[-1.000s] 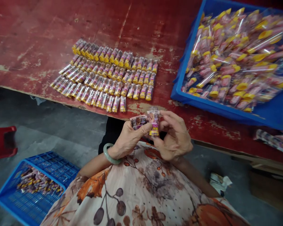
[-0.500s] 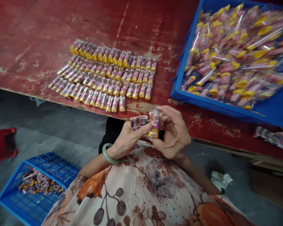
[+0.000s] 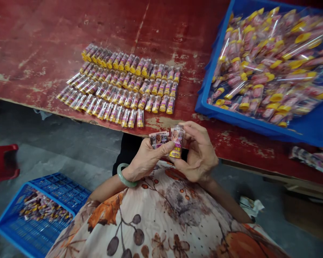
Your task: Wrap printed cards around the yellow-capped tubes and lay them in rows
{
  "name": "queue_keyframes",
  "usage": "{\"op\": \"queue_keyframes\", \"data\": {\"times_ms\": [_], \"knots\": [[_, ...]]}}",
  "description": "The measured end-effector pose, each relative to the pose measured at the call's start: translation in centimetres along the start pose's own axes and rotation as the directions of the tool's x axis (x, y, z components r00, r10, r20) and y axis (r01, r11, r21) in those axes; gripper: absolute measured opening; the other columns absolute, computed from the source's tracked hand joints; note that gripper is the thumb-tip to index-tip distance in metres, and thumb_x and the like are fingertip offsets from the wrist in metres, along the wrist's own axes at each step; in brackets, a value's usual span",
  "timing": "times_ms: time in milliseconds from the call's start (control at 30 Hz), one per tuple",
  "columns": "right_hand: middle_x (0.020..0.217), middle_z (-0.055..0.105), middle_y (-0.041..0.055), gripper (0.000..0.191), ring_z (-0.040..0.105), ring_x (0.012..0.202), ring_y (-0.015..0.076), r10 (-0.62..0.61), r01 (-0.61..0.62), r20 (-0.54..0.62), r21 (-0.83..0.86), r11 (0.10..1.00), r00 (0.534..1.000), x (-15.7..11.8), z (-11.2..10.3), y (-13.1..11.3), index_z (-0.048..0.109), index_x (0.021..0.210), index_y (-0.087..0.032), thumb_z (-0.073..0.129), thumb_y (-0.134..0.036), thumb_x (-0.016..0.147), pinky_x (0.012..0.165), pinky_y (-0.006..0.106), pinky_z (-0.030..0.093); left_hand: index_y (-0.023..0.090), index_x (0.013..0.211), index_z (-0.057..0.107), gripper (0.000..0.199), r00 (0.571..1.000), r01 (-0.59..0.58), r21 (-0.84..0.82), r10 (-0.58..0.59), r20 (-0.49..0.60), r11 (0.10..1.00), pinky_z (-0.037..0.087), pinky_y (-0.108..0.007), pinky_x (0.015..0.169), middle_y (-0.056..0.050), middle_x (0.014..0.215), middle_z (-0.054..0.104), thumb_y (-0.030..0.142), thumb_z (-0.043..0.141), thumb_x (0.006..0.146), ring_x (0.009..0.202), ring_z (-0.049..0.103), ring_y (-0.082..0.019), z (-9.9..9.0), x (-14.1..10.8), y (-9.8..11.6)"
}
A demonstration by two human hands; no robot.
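My left hand (image 3: 148,156), with a green bangle at the wrist, is closed on a stack of printed labels (image 3: 159,138), its thumb reaching onto a small clear tube. That tube (image 3: 177,140) stands nearly upright, with a printed label and a yellow lower end. My right hand (image 3: 197,154) grips the tube from the right between fingers and thumb. Beyond the hands, rows of labelled tubes (image 3: 115,80) with yellow ends lie side by side on the red table (image 3: 43,39).
A blue crate (image 3: 204,104) full of yellow-ended tubes stands at the right of the table. Loose printed pieces (image 3: 309,157) lie below it. On the lower left are a blue basket (image 3: 18,233) with small tubes and a red stool (image 3: 2,163).
The view has shifted very slightly. Both hands keep the same hold on the tube and labels, with no other clear movement.
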State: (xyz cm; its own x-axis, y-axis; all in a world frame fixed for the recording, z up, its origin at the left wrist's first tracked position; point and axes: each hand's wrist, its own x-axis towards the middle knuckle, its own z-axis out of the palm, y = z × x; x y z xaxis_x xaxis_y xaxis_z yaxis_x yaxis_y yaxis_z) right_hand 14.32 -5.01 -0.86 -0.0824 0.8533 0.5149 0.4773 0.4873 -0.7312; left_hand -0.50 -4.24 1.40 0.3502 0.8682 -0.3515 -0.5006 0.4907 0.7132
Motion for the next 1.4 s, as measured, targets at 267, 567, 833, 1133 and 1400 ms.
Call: {"op": "queue_keyframes", "data": {"times_ms": [267, 567, 833, 1133, 1400], "knots": [[0.131, 0.052, 0.0130, 0.069, 0.055, 0.114, 0.0327, -0.008, 0.008, 0.004, 0.039, 0.999, 1.000, 0.2, -0.2, 0.0, 0.045, 0.132, -0.023, 0.061, -0.023, 0.065, 0.079, 0.047, 0.055, 0.018, 0.095, 0.073, 0.022, 0.999, -0.007, -0.003, 0.007, 0.041, 1.000, 0.051, -0.029, 0.074, -0.003, 0.088, 0.071, 0.032, 0.073, 0.078, 0.078, 0.063, -0.015, -0.3, -0.3, -0.1], [0.132, 0.052, 0.0125, 0.069, 0.056, 0.114, 0.0320, -0.015, 0.016, -0.011, 0.088, 0.996, 1.000, 0.0, 0.1, 0.2, 0.046, 0.133, -0.024, 0.060, -0.022, 0.065, 0.076, 0.045, 0.056, 0.019, 0.096, 0.074, 0.027, 1.000, -0.010, 0.025, 0.010, -0.014, 1.000, 0.051, -0.029, 0.076, -0.003, 0.089, 0.072, 0.030, 0.079, 0.072, 0.078, 0.062, -0.015, -0.5, -0.3, -0.6], [0.132, 0.053, 0.0128, 0.069, 0.055, 0.118, 0.0315, -0.027, 0.027, -0.004, 0.124, 0.992, 1.000, 0.0, 0.3, 0.7, 0.046, 0.133, -0.023, 0.060, -0.022, 0.066, 0.085, 0.048, 0.054, 0.016, 0.091, 0.073, 0.029, 0.999, -0.001, 0.026, 0.003, -0.046, 1.000, 0.048, -0.028, 0.075, -0.002, 0.081, 0.069, 0.035, 0.080, 0.069, 0.072, 0.060, -0.013, -0.6, -0.4, -0.8], [0.135, 0.052, 0.0141, 0.066, 0.050, 0.126, 0.0323, -0.015, 0.009, 0.032, 0.193, 0.981, 0.999, 0.0, 0.7, 1.0, 0.046, 0.135, -0.022, 0.062, -0.022, 0.072, 0.097, 0.053, 0.049, 0.015, 0.091, 0.071, 0.029, 0.997, -0.005, 0.010, 0.006, -0.079, 1.000, 0.048, -0.027, 0.070, -0.002, 0.081, 0.068, 0.035, 0.079, 0.071, 0.069, 0.058, -0.012, -0.9, -0.6, -1.1], [0.124, 0.059, 0.0132, 0.059, 0.062, 0.084, 0.0168, 0.152, -0.206, 0.159, 0.424, 0.882, 0.976, 2.6, -0.5, 2.0, 0.052, 0.131, -0.020, 0.071, -0.034, 0.077, 0.072, 0.034, 0.057, 0.014, 0.092, 0.069, 0.031, 0.982, -0.144, 0.086, 0.153, -0.107, 0.986, 0.052, -0.026, 0.065, -0.001, 0.075, 0.069, 0.031, 0.081, 0.068, 0.062, 0.061, -0.011, -1.5, 0.7, 0.1]]}}
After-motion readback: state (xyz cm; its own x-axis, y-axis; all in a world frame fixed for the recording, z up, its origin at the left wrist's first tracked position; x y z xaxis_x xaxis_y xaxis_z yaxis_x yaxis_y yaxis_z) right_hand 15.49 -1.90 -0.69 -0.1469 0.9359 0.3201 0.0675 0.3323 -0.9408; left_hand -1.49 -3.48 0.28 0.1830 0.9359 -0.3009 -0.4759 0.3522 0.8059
